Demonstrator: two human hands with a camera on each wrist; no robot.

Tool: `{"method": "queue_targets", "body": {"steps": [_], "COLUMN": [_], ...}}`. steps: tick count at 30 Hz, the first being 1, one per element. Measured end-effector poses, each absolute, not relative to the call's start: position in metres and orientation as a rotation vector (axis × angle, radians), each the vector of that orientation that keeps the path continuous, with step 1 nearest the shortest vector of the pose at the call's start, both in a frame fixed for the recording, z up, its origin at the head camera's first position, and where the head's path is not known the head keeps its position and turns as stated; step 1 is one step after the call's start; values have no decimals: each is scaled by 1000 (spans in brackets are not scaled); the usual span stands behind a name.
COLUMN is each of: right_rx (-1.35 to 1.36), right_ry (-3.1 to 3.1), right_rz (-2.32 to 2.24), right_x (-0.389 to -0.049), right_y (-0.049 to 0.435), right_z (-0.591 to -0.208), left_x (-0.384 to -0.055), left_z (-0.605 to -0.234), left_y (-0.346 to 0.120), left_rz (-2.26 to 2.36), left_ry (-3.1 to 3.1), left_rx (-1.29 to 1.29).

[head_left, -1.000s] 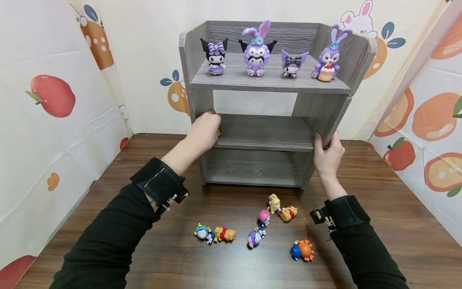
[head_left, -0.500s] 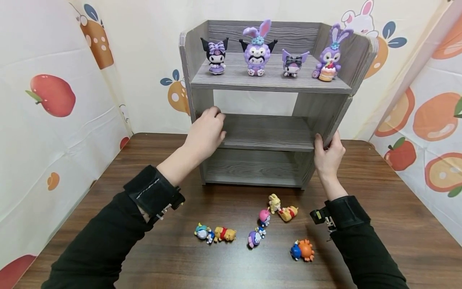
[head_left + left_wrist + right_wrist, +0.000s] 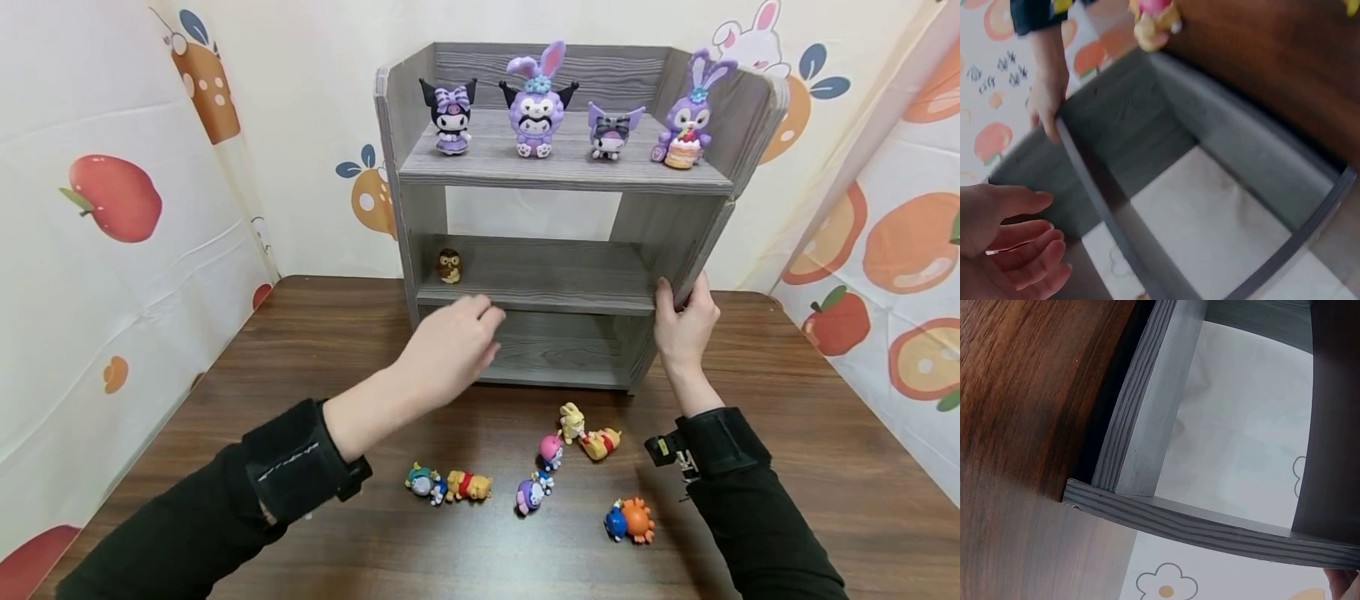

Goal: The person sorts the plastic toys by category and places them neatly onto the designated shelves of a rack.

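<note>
A small brown owl figurine (image 3: 449, 266) stands at the left end of the middle board of a grey wooden shelf (image 3: 555, 287). In front of the lower compartment hangs my left hand (image 3: 453, 346), below and to the right of the owl. Its fingers are loosely bent with nothing between them, as the left wrist view shows of the hand (image 3: 1013, 244). My right hand (image 3: 685, 329) grips the right side panel near the middle board, thumb on the front edge. Only a bit of that hand (image 3: 1340, 582) shows in the right wrist view.
Several purple and black figurines (image 3: 535, 117) stand on the top board. On the brown table (image 3: 337, 533) in front lie Pooh figurines (image 3: 468, 486), a yellow rabbit (image 3: 572, 422), a pink-headed figure (image 3: 551, 451), a purple one (image 3: 528, 496) and an orange crab-like toy (image 3: 638, 521).
My left hand has let go of the owl figurine and drawn back, down and to the right, leaving the owl in sight on the middle board. The right hand keeps its grip.
</note>
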State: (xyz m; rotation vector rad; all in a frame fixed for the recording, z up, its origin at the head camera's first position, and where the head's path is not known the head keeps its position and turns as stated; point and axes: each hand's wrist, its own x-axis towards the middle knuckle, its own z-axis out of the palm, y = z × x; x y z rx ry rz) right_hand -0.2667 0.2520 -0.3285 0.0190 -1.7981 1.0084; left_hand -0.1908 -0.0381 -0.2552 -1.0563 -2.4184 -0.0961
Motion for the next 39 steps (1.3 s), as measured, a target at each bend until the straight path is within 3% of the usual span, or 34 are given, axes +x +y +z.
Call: {"method": "queue_targets", "body": {"steps": [17, 39], "right_rx": [-4, 7], "right_ry": [-1801, -1809], "right_rz": [1027, 1007], "right_x": [-265, -265], "right_y": [253, 253], "right_z": [-327, -328], "left_x": [-146, -131], "left_z": [-318, -362], "left_y": [-34, -21], "left_rz": [223, 444], "left_ry": [-2722, -2813], "left_rx": [-1343, -1347]}}
